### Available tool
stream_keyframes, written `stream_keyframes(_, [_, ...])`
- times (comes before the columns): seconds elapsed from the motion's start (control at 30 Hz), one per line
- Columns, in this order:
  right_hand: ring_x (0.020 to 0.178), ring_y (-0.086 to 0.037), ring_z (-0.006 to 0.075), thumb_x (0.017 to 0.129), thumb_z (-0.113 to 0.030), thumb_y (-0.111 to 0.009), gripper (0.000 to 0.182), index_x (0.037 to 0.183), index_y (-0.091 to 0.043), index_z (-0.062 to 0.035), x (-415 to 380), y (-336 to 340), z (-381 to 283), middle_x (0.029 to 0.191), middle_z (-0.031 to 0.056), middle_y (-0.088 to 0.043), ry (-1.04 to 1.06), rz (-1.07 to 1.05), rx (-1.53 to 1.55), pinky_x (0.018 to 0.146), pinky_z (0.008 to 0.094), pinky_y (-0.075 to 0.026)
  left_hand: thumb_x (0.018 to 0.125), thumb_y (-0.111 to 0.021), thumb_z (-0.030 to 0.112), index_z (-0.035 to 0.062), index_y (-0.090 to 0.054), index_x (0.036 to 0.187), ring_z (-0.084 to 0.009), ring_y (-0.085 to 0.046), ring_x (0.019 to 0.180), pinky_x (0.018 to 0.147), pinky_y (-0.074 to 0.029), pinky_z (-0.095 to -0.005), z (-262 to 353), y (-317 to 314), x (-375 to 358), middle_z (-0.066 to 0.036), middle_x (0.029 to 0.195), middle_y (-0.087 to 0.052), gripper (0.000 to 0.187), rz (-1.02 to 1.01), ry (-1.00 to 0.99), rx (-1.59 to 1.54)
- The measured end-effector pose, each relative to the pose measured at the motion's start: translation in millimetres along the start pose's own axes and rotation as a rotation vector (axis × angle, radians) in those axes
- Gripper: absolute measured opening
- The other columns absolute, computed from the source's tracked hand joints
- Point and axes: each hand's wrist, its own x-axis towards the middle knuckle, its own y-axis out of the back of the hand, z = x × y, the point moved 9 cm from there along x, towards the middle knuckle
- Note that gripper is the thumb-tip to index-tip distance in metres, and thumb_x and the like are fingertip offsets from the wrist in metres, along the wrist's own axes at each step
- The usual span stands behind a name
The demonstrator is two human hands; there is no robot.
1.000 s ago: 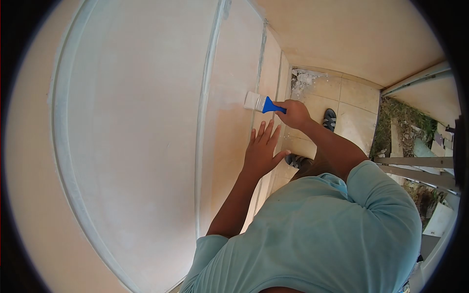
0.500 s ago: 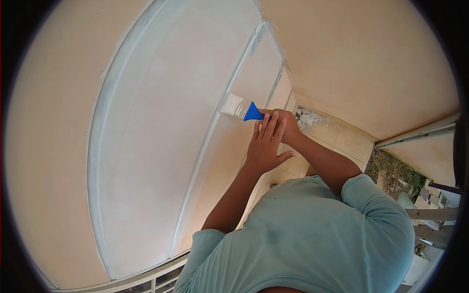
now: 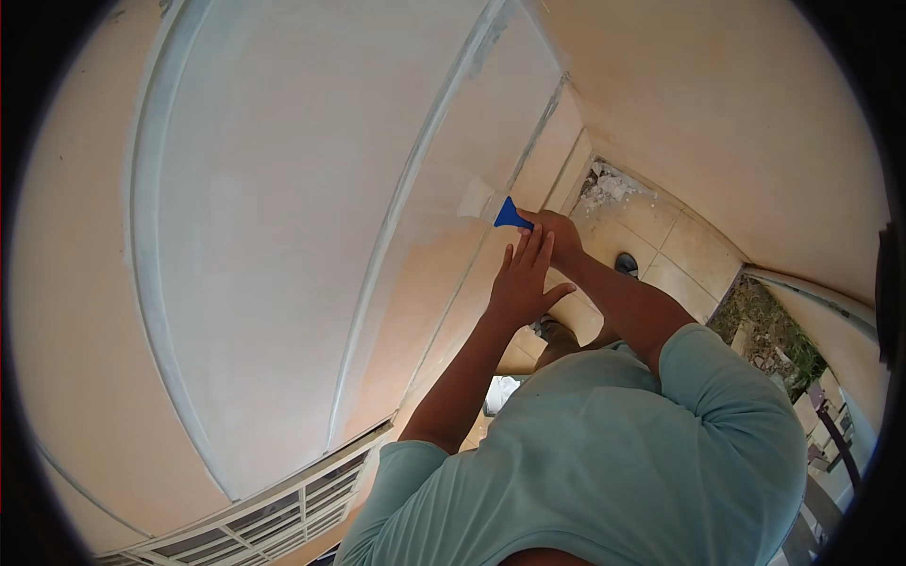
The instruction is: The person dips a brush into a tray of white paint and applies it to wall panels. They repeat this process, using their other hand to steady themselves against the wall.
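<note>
My right hand [image 3: 557, 238] is closed around a putty knife [image 3: 511, 214] with a blue handle. Its pale, broad blade lies against the wall panel [image 3: 429, 245], with a whitish patch at its edge. My left hand [image 3: 521, 286] has its fingers stretched out and its thumb apart. Those fingertips rest beside the handle and the right hand; whether they press on the handle is hard to see. Whitish-grey strips [image 3: 401, 212] run along the panel around the blade, and lower parts of the wall are peach.
A slatted window grille [image 3: 274, 514] is at the lower left. On the tiled floor [image 3: 679, 250], white debris [image 3: 609, 186] lies in the corner. A peach side wall [image 3: 717, 123] rises at right. Grass and rubble [image 3: 774, 325] show beyond it.
Both hands and the putty knife have moved down the wall, off the upper whitish strip and nearer the lower seam. The view has shifted, so feet and more of the window grille show.
</note>
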Motion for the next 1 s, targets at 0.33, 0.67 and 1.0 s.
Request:
stream_keyframes(0.33, [0.088, -0.065, 0.03, 0.085, -0.027, -0.06, 0.033, 0.113, -0.068, -0.0108, 7.4, -0.2, 6.6, 0.089, 0.0118, -0.067, -0.094, -0.092, -0.129, 0.078, 0.0407, -0.05, 0.085, -0.066, 0.053, 0.0004, -0.015, 0.154, -0.0361, -0.013, 0.15, 0.117, -0.022, -0.055, -5.0, -13.8, -0.1, -0.024, 0.159, -0.016, 0.101, -0.023, 0.032, -0.057])
stream_keyframes(0.67, [0.076, -0.068, 0.0194, 0.084, -0.016, -0.066, 0.032, 0.114, -0.069, -0.0048, -8.8, 69.6, -78.1, 0.088, 0.01, -0.072, 0.014, 0.016, 0.211, 0.071, 0.0311, -0.053, 0.082, -0.071, 0.051, -0.0023, -0.018, 0.152, -0.0444, -0.013, 0.148, 0.115, -0.022, -0.0585, 59.6, 50.7, -38.0, -0.025, 0.16, -0.013, 0.103, 0.243, -0.126, -0.015])
stream_keyframes(1.0, [0.073, -0.063, 0.0117, 0.085, -0.013, -0.076, 0.033, 0.117, -0.07, -0.007, -52.8, 89.9, -134.4, 0.088, 0.0111, -0.072, 0.029, 0.263, 0.201, 0.069, 0.0273, -0.052, 0.082, -0.068, 0.056, -0.0018, -0.021, 0.152, -0.0434, -0.016, 0.147, 0.116, -0.02, -0.0562, 90.8, 94.3, -97.2, -0.025, 0.16, -0.014, 0.102, 0.233, -0.326, 0.017])
